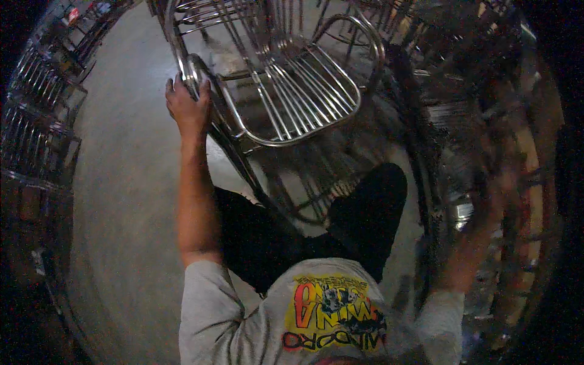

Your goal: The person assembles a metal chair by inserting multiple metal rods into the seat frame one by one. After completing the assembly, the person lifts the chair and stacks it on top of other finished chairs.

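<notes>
A shiny metal chair (304, 91) with a seat of parallel bars stands in front of me, tilted in the view. My left hand (188, 103) is closed around the curved armrest tube (193, 67) on its left side. Off to the right, my right arm (465, 261) reaches toward a dark, cluttered area. My right hand (505, 185) is dim and smeared there, so its fingers and anything in them cannot be made out. Close to that forearm is a small bright shiny object (463, 211) of unclear kind.
My knees, in black trousers (371, 207), are spread below the chair's front. Stacked metal chairs or frames (36, 134) line the left edge beyond the grey concrete floor (121, 182). More dark metal frames (450, 115) crowd the right side, beside brownish upright pieces (535, 207).
</notes>
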A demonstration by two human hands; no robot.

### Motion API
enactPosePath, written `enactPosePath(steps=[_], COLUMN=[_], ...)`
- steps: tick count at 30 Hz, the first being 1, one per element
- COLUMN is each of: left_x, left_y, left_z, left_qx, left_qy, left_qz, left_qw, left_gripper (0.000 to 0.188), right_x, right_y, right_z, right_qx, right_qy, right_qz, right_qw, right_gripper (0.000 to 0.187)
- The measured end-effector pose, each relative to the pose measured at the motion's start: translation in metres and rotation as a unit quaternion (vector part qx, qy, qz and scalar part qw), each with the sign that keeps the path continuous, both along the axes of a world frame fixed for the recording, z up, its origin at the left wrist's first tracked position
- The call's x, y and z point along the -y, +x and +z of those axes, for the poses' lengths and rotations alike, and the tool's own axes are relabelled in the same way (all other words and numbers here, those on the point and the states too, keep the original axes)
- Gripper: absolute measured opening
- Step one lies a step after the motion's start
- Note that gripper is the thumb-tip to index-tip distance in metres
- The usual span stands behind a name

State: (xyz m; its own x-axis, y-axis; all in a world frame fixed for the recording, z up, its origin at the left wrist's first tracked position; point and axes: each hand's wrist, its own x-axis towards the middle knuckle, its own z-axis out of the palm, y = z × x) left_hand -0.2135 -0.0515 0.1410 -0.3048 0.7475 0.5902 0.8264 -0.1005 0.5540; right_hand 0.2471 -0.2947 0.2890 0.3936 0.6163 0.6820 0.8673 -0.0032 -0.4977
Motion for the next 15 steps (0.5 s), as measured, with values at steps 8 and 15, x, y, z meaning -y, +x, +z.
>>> enactPosePath(steps=[8, 15], left_x=[-0.004, -0.005], left_y=[0.001, -0.001], left_z=[-0.028, -0.032], left_qx=[0.361, 0.377], left_qy=[0.002, 0.001], left_qz=[-0.111, -0.113], left_qw=[0.926, 0.919], left_gripper=[0.068, 0.066], right_x=[-0.152, -0.137], right_y=[-0.175, -0.217], right_z=[-0.19, -0.206], right_qx=[-0.528, -0.657], right_qy=[-0.293, -0.336], right_qz=[0.311, 0.306], right_qw=[0.734, 0.601], right_gripper=[0.031, 0.018])
